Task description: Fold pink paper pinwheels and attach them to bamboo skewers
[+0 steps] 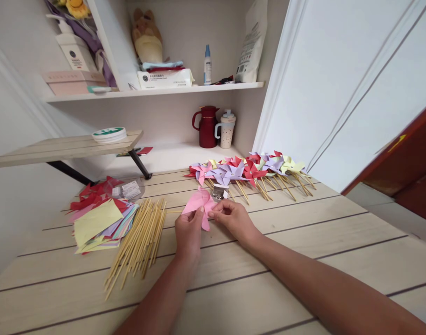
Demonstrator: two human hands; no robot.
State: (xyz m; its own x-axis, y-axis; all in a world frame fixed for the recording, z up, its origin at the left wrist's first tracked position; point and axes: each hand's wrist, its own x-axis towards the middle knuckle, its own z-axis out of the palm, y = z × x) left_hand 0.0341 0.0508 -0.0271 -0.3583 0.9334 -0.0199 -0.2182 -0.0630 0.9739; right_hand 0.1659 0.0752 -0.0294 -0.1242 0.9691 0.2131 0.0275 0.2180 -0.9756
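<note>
A pink paper pinwheel [199, 201], with its corners folded inward, is held up off the table between both hands. My left hand [189, 228] is closed on its lower left side, thumb pressed on the paper. With thumb and forefinger pinched, my right hand [233, 218] is at the pinwheel's right edge; whether a small pin is between those fingertips I cannot make out. A thin wooden stick [174, 212] shows to the left of the pinwheel, its right end hidden behind the left hand. Just beyond the right hand is a small open box [219, 191] with dark metallic contents.
Finished pinwheels [233, 172] on sticks lie along the back right. To the left are a bundle of wooden sticks [139, 242], stacked coloured paper squares [97, 223] and red paper pieces [94, 194]. A raised wooden stand [69, 148] occupies the back left; a red jug [208, 128] stands behind.
</note>
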